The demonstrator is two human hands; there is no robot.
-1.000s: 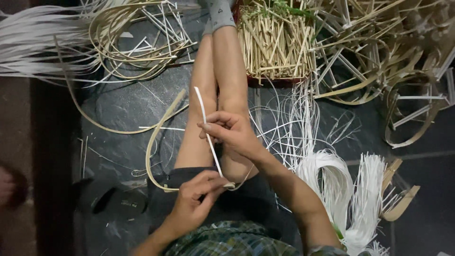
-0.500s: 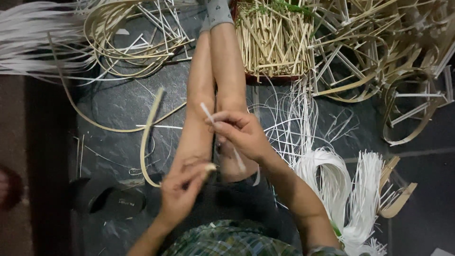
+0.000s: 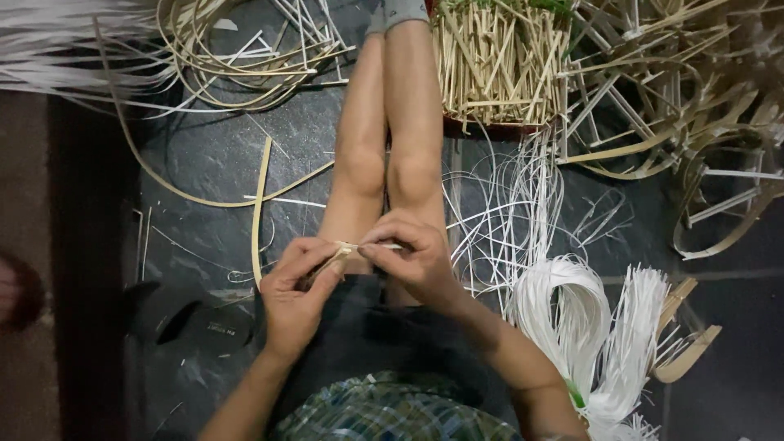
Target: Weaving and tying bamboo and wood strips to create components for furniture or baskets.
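I sit on a dark floor with my legs stretched out ahead. My left hand pinches the end of a long curved bamboo strip that bends away to the left over the floor. My right hand meets it above my thighs, fingers closed on a thin white strip and on the end of the bamboo strip. Both hands touch at the fingertips. Most of the white strip is hidden between the fingers.
A basket of short bamboo sticks stands past my right knee. Bundles of white strips lie at the right, bent bamboo hoops behind them. Coiled bamboo strips lie at the upper left. Someone's foot shows at the left edge.
The white strip that stood up from my right hand has come down flat into my fingers. My left hand has risen to meet the right, and the bamboo strip has swung leftward.
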